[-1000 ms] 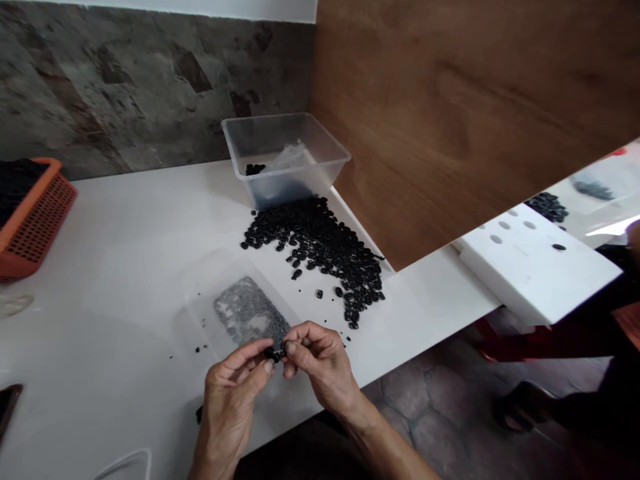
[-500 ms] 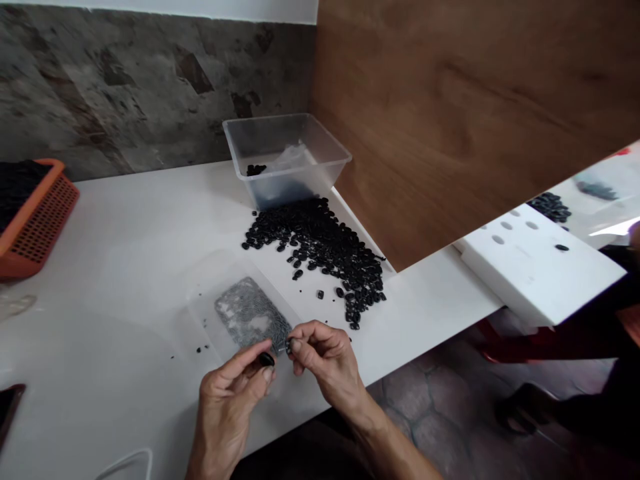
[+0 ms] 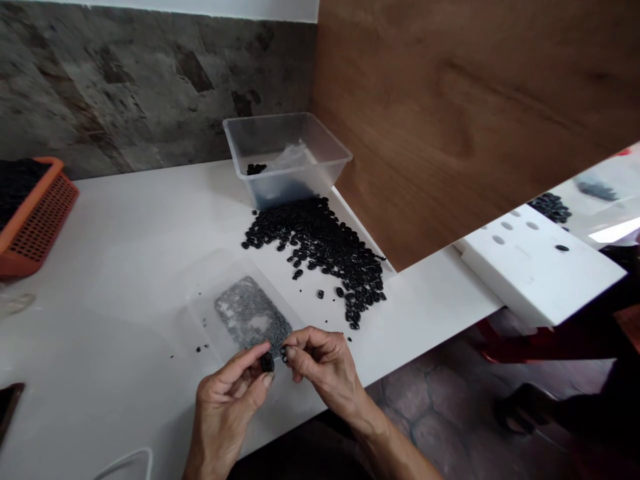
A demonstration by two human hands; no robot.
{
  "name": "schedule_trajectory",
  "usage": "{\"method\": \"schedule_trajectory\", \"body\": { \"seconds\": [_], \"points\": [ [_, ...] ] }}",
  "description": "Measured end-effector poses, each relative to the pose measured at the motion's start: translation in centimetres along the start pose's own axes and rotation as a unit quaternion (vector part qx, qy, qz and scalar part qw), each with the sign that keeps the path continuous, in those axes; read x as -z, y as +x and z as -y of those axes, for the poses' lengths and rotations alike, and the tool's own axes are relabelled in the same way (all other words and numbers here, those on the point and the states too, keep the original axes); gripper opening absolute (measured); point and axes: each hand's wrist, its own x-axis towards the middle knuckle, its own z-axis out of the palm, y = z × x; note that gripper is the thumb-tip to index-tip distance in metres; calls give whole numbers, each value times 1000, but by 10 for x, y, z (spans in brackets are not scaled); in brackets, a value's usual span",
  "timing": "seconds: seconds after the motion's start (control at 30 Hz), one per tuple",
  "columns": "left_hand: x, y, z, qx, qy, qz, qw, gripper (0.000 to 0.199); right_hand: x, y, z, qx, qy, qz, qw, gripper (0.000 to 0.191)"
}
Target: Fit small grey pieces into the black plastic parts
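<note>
Between its thumb and fingertips, my left hand (image 3: 233,393) grips a black oval piece (image 3: 267,362). Just to the right, my right hand (image 3: 323,363) pinches a small dark part (image 3: 284,353), close to the oval piece but with a narrow gap. Both hands are over the near edge of a clear shallow tray (image 3: 203,313) holding many small grey metal pieces (image 3: 250,310). Beyond the tray lies a spread pile of black pieces (image 3: 320,233) on the white table (image 3: 125,267).
A clear plastic bin (image 3: 295,170) stands behind the pile. An orange basket (image 3: 45,220) of black items is at the left. A wooden panel (image 3: 450,120) rises at the right, with a white box (image 3: 545,267) beyond it. Part of a dark device (image 3: 9,407) shows at lower left.
My left hand has turned the black oval piece so that its hollow-looking side shows. My right hand has moved slightly left and down, nearer to it.
</note>
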Motion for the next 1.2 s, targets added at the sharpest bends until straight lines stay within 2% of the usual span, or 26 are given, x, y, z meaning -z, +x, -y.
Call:
{"method": "schedule_trajectory", "body": {
  "seconds": [0.37, 0.5, 0.57, 0.83, 1.2],
  "points": [
    [-7, -3, -4, -52, 50, -8, 997, 30, 1, 1, -3, -10, 5, 10, 1000, 15],
    [-16, -8, -11, -46, 42, -60, 996, 27, 2, 0, -3, -16, 7, 11, 1000, 15],
    [-19, -10, -13, -46, 46, -67, 996, 26, 2, 1, -3, -19, 13, 13, 1000, 15],
    [-22, -11, -16, -54, 44, -52, 996, 26, 3, 1, -3, -20, 16, 23, 999, 16],
    [-19, -10, -16, -107, 95, -19, 990, 24, 1, 1, -2, -32, 40, 40, 998, 19]
  ]
}}
